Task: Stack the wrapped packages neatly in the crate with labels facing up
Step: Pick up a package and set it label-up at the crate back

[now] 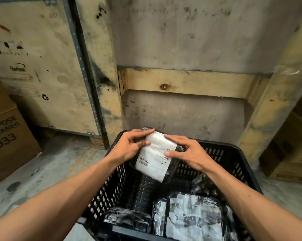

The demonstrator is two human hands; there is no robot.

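Fingers (143, 132) of the left hand (129, 146) curl over the far left corner of a black-wrapped package (154, 157), with the thumb pressed on the left edge of its white shipping label (153, 159). The right hand (190, 153) grips the opposite side: its forefinger lies along the label's upper right edge, its thumb presses on the label's face, and the other fingers wrap round the dark right corner. Both hands thus hold the package between them, label toward the camera, tilted so that its near end dips down into the black plastic crate (233, 150). It hangs above the far part of the crate, apart from the perforated floor below it.

Nearer than the fingers, at the crate's near end, lie more wrapped packages: a large one (195, 220) with a crinkled white label facing up below the right forearm, a narrow one (158, 218) just to its left, and a dark glossy one (129, 218) below the left forearm, label not visible. Another dark bundle (204, 185) sits under the right wrist.

Beyond the fingers stands a wooden shipping crate (181, 80) with pale timber framing. Left of the left hand is a plywood box (33, 66), and farther left a brown carton (6, 133) printed with the word CLEANER. Right of the right hand, another carton (289, 153) rests on the concrete floor (59, 162).
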